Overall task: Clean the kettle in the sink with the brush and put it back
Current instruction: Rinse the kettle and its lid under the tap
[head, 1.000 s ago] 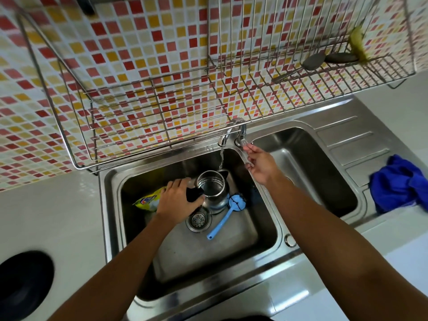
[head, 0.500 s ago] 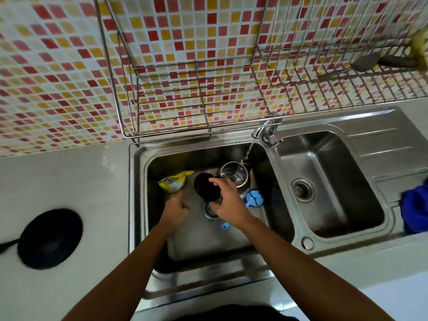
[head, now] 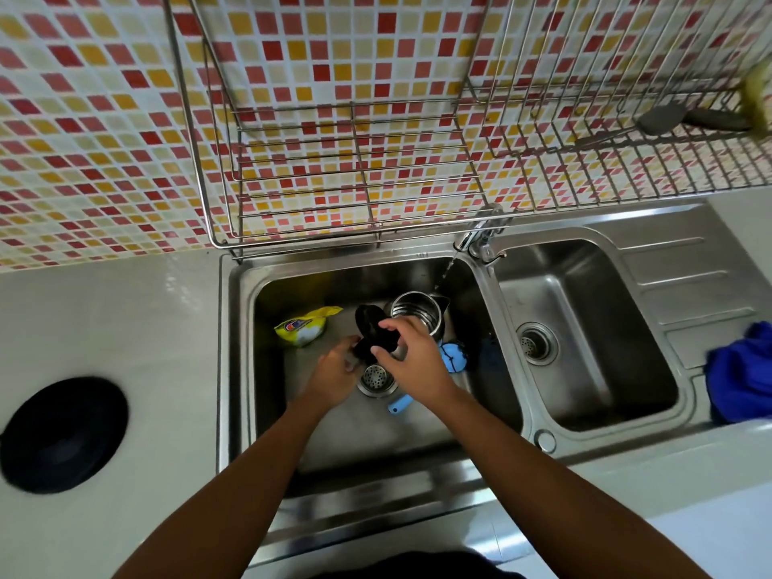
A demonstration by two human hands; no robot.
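My right hand [head: 411, 357] pinches the kettle's black lid and handle; left hand [head: 334, 376] curls loosely beside it, and I cannot tell whether it grips anything. The kettle [head: 417, 313], steel, open-topped, stands upright mid-frame in the left sink [head: 242, 369] basin under the faucet [head: 480, 236] stream. Blue brush [head: 453, 357] lies behind my right hand, yellow packet [head: 303, 328] left.

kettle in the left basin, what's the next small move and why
Probably free the right hand from the black handle and reach for the blue brush beside it. The kettle stands open in the sink with tap water running in, the left hand also at the handle, brush unused.
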